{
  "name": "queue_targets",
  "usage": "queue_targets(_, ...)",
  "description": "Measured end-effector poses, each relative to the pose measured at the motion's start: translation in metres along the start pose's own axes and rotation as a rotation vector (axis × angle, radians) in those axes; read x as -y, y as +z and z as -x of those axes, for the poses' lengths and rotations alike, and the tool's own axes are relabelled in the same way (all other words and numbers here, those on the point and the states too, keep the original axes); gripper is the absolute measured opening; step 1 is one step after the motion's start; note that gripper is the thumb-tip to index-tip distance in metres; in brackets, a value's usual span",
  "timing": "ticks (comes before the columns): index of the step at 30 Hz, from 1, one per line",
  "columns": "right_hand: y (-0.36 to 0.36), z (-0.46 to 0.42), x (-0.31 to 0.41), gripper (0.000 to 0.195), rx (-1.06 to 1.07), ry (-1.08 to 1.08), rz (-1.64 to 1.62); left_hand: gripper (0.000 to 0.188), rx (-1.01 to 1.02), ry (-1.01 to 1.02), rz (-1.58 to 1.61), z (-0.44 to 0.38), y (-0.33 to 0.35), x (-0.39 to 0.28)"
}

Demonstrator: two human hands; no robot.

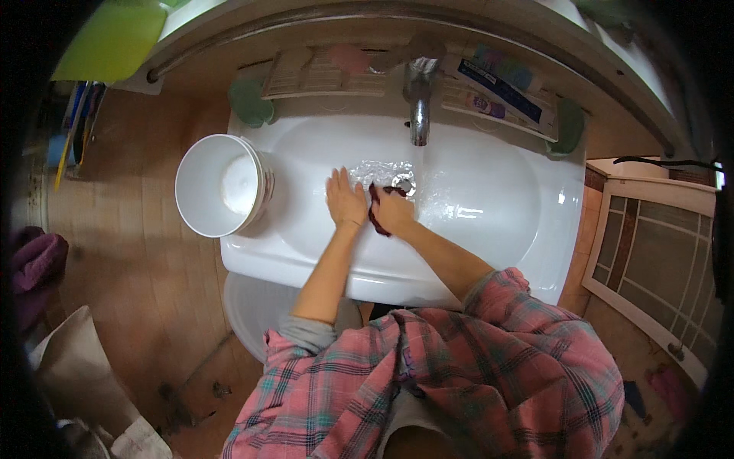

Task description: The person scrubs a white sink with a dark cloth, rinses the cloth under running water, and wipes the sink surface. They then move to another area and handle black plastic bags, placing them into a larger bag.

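A white washbasin [499, 172] lies before me, with water running from its chrome faucet [420, 109] to the right of the drain [403, 185]. My right hand [393, 211] grips a dark red cloth [378, 225] just below the drain; part of the cloth hangs past the fingers on the left side. Flat and with its fingers extended, my left hand [346, 198] is in the basin just left of the cloth, holding nothing. Splashing water shows above both hands. A white plastic bucket [186, 186] stands tilted-looking on the basin's left edge, and no contents show in it.
Behind the basin are two ledge trays [327, 86] and green corner holders [251, 103]; a blue toothpaste box [499, 89] lies on the right tray. A metal rail [367, 8] curves overhead. A pale tub [252, 310] is under the basin's front left. A white-framed door [648, 186] stands right.
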State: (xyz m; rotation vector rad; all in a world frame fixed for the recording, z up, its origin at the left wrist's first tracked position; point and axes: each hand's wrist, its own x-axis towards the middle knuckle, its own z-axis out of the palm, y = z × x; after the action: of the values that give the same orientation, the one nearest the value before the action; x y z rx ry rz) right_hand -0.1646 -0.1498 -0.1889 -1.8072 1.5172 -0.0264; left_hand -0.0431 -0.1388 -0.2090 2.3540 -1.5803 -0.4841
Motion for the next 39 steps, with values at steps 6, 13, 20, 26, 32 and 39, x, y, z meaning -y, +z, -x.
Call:
queue_targets(6,-0.028,0.034,-0.056,0.027,-0.077,-0.128,0.193,0.071,0.25,0.115,-0.231,0.012,0.031,-0.013)
queue_targets(13,-0.11,-0.038,-0.068,0.033,-0.663,-0.427,0.44,0.039,0.306,-0.078,0.336,0.045,0.053,-0.099)
queue_targets(20,-0.031,-0.024,-0.09,0.032,-0.267,-0.225,0.488,0.028,0.299,0.233,-0.125,0.023,0.035,-0.08)
queue_targets(26,-0.065,0.016,-0.077,0.037,-0.154,0.177,-0.127,0.02,0.331,0.294,-0.191,-0.004,0.048,-0.066)
queue_targets(32,-0.048,-0.001,-0.066,0.034,-0.293,0.161,-0.592,0.033,0.325,-0.133,0.384,-0.002,0.026,-0.092)
queue_targets(39,-0.061,0.043,0.023,0.019,-0.595,-0.125,-0.24,0.049,0.973,-0.64,2.128,0.017,0.006,-0.1)
